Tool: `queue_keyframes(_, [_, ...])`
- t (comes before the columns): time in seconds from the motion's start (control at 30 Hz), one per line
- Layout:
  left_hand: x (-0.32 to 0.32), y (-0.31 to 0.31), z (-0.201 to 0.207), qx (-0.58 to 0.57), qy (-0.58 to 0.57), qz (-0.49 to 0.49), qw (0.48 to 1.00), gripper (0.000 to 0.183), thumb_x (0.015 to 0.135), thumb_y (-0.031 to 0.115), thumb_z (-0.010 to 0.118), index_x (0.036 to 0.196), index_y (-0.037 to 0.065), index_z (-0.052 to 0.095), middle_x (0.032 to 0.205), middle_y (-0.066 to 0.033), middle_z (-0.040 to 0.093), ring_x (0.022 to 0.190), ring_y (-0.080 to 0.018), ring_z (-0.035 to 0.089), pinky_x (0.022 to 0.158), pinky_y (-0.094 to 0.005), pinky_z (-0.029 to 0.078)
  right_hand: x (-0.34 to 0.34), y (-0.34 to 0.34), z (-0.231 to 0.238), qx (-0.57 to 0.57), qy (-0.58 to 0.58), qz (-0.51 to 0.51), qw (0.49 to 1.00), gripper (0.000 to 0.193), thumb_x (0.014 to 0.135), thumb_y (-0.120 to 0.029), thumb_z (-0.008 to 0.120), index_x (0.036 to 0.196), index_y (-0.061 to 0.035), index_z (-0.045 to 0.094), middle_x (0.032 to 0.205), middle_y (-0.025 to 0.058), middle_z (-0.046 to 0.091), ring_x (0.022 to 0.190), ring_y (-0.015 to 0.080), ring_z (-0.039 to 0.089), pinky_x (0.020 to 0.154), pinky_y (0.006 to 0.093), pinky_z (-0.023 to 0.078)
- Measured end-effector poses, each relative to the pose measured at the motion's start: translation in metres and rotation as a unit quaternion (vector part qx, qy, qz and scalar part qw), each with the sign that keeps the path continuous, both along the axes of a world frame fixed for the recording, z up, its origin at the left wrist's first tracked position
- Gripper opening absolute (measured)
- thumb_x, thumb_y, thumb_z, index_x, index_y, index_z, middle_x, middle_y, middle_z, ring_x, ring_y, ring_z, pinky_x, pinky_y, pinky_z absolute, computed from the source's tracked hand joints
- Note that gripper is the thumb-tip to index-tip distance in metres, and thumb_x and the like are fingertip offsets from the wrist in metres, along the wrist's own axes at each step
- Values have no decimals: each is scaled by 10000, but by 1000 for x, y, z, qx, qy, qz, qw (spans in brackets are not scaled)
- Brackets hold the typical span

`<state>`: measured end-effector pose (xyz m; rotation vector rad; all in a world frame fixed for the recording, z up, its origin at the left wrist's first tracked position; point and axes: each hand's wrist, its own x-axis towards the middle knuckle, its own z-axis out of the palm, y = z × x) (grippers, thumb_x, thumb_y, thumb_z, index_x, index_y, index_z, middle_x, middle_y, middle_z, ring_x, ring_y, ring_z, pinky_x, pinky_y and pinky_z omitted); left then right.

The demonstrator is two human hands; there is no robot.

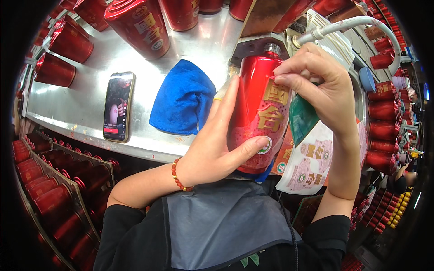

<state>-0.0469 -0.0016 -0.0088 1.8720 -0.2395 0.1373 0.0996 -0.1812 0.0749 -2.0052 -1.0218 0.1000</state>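
Note:
A glossy red bottle (248,99) with a bare glass neck leans back in front of me on the metal worktop. My left hand (210,151) is closed around its lower left side, thumb across the front. On the bottle's face lies a transfer label (271,110) with gold characters and a dotted pinkish film. At the label's upper edge my right hand (321,74) pinches thumb and forefinger together, seemingly on the film. A green scraper (304,118) juts down from the palm of that same hand. Printed label sheets (309,169) lie to the right of the bottle.
A blue cloth (183,97) and a phone (118,107) with a lit screen lie on the worktop to the left. Red bottles (138,27) stand at the back. A white curved pipe (357,20) arches at the right. Racks of red bottles (49,194) flank both sides.

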Motion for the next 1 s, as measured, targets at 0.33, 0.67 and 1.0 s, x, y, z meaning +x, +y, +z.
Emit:
queue_keyframes(0.33, [1, -2, -5, -63, 11, -1, 998, 1012, 930, 289, 753, 1590, -95, 87, 1547, -305, 322, 1451, -369, 359, 1190, -412, 292, 4, -4, -3, -23, 30, 11, 999, 132, 906, -12, 722, 1037, -13, 738, 883, 3, 646, 801, 57, 610, 690, 190, 448])
queue_keyframes(0.67, [-4, 7, -14, 13, 13, 36, 999, 756, 1017, 339, 628, 1569, -47, 284, 1528, -229, 433, 1496, -377, 248, 1209, -463, 221, -25, -43, -29, 117, 249, -142, 951, 472, 948, -98, 724, 1369, 54, 573, 1078, 61, 664, 806, 41, 591, 741, 191, 501])
queue_keyframes(1.0, [-4, 6, -14, -39, 50, 9, 998, 755, 1035, 351, 600, 1575, -57, 265, 1570, -239, 363, 1517, -363, 218, 1223, -450, 199, -92, -28, -57, 193, 435, -120, 871, 1036, 786, -53, 874, 1580, 61, 220, 1380, 228, 529, 818, 90, 636, 704, 207, 522])
